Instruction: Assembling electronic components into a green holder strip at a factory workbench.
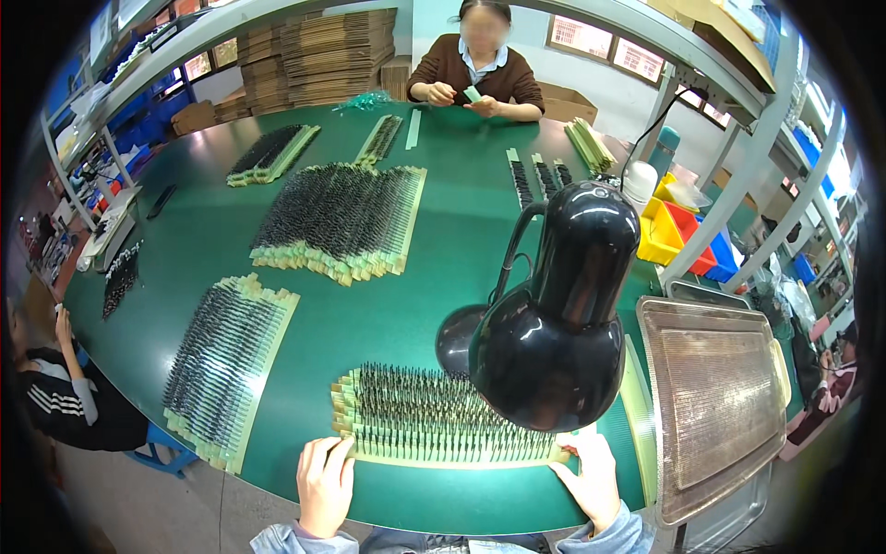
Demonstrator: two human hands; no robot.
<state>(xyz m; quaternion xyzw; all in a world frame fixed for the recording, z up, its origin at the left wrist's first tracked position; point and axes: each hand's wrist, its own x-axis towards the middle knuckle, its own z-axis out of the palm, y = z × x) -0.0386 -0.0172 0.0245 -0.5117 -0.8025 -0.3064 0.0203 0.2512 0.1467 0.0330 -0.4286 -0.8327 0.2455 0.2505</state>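
Stack of pale green strips [443, 420] bristling with dark pins, flat on green table [388, 314].
Left hand [325, 482] and right hand [591, 478], fingers loosely curled, press its two ends; neither grips.

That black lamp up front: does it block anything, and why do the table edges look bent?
Head view: the black desk lamp hides part of the strip stack between both hands; glare streaks its shade; the fisheye lens bends the green table and darkens corners.
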